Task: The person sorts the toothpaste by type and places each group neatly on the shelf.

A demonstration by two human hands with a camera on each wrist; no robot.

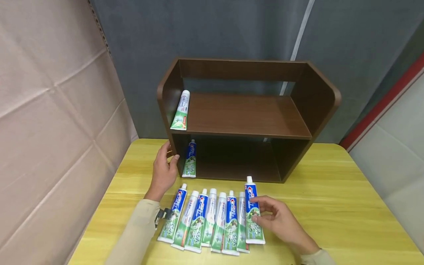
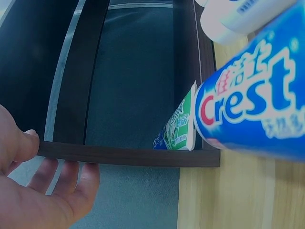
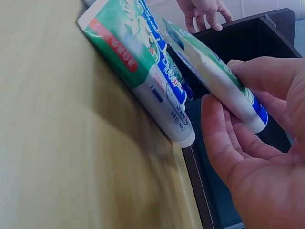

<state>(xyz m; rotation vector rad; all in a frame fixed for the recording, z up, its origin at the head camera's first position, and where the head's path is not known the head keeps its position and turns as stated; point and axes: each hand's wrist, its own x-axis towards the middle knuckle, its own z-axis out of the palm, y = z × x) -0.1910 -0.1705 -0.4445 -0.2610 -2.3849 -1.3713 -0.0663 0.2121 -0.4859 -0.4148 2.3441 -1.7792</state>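
My left hand (image 1: 164,171) holds the left side panel of a dark brown two-tier shelf (image 1: 245,114), thumb on one face and fingers on the other in the left wrist view. My right hand (image 1: 281,222) pinches a blue and green Crest toothpaste tube (image 1: 250,195) by its edges, thumb opposite the fingers; its white cap points toward the shelf. Left of it, several toothpaste tubes lie side by side, some blue and green, others white and green (image 1: 220,222). One white and green tube (image 1: 181,112) stands at the upper tier's left end, a blue and green one (image 1: 190,160) at the lower tier's.
The shelf stands on a yellow wood-grain table (image 1: 331,206) against a dark grey backdrop (image 1: 232,29). A pale quilted wall (image 1: 56,110) rises at the left, and a red-edged white panel (image 1: 394,129) at the right. A dark wristband (image 1: 162,216) sits on my left wrist.
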